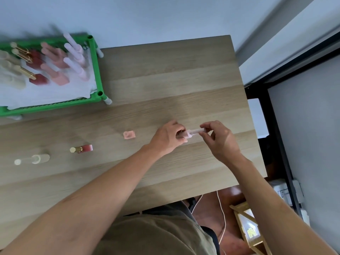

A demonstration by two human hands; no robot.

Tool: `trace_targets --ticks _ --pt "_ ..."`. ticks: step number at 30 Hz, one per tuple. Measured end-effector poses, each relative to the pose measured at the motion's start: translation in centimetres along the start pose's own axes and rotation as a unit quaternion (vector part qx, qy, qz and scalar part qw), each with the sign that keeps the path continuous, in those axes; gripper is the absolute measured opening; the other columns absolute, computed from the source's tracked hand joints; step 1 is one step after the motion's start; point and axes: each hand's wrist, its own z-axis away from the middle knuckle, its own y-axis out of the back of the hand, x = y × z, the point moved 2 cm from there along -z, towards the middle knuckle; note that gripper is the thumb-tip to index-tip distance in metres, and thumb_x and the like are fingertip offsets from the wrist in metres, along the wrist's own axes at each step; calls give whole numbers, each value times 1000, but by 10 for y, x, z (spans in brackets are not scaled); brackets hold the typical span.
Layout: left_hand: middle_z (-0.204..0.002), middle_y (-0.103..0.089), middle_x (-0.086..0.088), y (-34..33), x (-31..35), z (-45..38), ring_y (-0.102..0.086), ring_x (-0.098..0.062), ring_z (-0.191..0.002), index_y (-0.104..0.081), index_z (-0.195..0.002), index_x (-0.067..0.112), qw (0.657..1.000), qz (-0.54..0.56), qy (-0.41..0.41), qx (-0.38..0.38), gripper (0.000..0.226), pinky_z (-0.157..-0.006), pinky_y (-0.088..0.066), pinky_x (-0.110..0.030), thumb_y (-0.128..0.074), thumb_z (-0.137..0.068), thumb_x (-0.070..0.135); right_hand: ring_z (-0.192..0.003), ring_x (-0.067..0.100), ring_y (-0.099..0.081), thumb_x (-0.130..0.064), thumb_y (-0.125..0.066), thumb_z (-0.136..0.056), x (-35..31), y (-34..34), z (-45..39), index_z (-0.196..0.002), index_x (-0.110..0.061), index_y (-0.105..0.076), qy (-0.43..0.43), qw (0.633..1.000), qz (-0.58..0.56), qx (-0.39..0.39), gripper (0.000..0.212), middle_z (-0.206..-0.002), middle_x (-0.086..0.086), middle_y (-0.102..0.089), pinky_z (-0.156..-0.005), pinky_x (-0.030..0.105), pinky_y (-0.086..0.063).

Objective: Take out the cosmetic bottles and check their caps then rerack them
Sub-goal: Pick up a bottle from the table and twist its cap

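A slim pale pink cosmetic bottle (191,133) is held level just above the wooden table (165,80), between both hands. My left hand (167,138) grips its body end. My right hand (219,139) pinches its clear cap end with thumb and fingertips. A green rack (95,70) at the far left holds several pink, red and cream bottles standing on a white liner. On the table stand a small pink bottle (129,134), a red bottle with a gold cap (81,149) and a cream bottle (33,159).
The table's right edge runs close to my right hand, with a black frame (276,126) and floor clutter beyond it. A white cable (223,218) hangs below the near edge. A wall stands behind the rack.
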Motion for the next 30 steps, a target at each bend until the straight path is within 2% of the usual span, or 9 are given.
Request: trace_targets --ticks 7,11,14,21,24,26,28,29,30 --pt "-91 -65 0 18 -2 18 -61 -18 -82 -72 -101 15 999 26 8 20 24 -76 -49 -33 -79 -81 27 -61 17 -57 -14 -70 -92 -24 8 -5 -113 -15 -70 38 999 -1 -18 22 -100 -3 -64 -68 28 -51" --pt "-86 -62 1 29 -3 30 -57 -17 -80 -71 -97 15 998 34 8 47 20 -71 -44 -29 -78 -82 27 -62 15 -57 -12 -69 -92 -45 13 -11 -115 -16 -70 75 997 5 -31 23 -101 -3 -64 -68 18 -47" --pt "-83 -60 0 38 -3 37 -54 -17 -78 -69 -91 12 997 39 9 59 19 -71 -44 -31 -76 -82 28 -62 16 -55 -12 -68 -93 -59 16 -16 -116 -17 -70 87 996 4 -33 24 -101 -5 -62 -67 13 -44" --pt "-86 -62 -3 57 -5 60 -58 -19 -79 -70 -93 10 994 58 5 94 20 -72 -48 -32 -76 -84 28 -61 17 -55 -10 -66 -94 -89 14 -16 -118 -15 -70 133 990 13 -44 25 -101 -5 -61 -69 27 -49" --pt "-87 -63 -3 63 -7 69 -59 -17 -79 -70 -94 10 993 60 4 100 21 -73 -48 -30 -76 -85 28 -61 18 -55 -8 -64 -95 -98 8 -14 -120 -14 -69 140 989 14 -49 26 -101 -4 -60 -70 27 -49" --pt "-87 -63 -1 66 -10 77 -60 -16 -78 -70 -94 12 992 60 15 108 21 -73 -44 -17 -75 -86 30 -62 16 -55 -11 -63 -96 -103 4 -11 -119 -15 -69 141 988 15 -54 24 -101 -6 -60 -70 25 -49" --pt "-88 -64 1 70 -13 83 -60 -14 -78 -70 -93 15 991 49 25 124 22 -78 -32 -6 -75 -85 35 -66 14 -55 -18 -62 -98 -108 3 -10 -115 -16 -68 134 989 18 -58 19 -99 -7 -60 -68 17 -45" --pt "-88 -64 2 71 -15 86 -60 -13 -78 -70 -92 16 990 45 27 132 23 -83 -31 -7 -75 -85 37 -67 13 -55 -22 -62 -98 -110 2 -9 -113 -17 -68 130 990 16 -61 17 -97 -8 -61 -67 12 -42" --pt "-87 -64 3 72 -16 89 -60 -13 -78 -70 -92 17 989 43 27 136 23 -91 -36 -18 -74 -85 38 -68 10 -55 -25 -61 -98 -112 2 -9 -110 -19 -68 126 990 16 -65 14 -94 -8 -61 -65 10 -40"
